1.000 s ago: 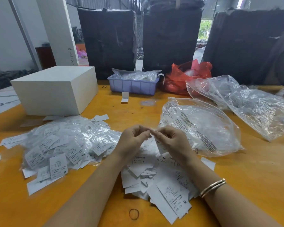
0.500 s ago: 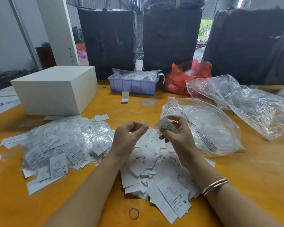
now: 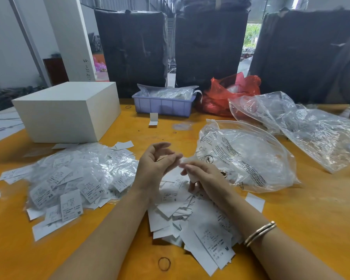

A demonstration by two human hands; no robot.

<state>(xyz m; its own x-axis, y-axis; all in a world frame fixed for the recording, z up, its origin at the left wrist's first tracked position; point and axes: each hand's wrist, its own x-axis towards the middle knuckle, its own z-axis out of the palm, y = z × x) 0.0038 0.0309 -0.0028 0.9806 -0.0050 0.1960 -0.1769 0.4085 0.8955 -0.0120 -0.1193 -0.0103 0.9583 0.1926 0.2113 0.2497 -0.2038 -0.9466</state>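
Note:
A heap of loose white paper size labels lies on the orange table right in front of me. My right hand is low over the heap's far edge, its fingers curled round a white label. My left hand hovers just left of it, palm turned inward, fingers loosely curled with nothing plainly in them. The fingertips of both hands nearly meet. To the left spreads a pile of labels in small clear sleeves.
A large printed clear plastic bag lies right of my hands, with more crumpled clear bags beyond it. At the back stand a white box, a purple tray and a red bag. A rubber band lies near me.
My right hand lifted a label up, then dropped back down to the heap with it. My left hand's fingers uncurled and spread wider.

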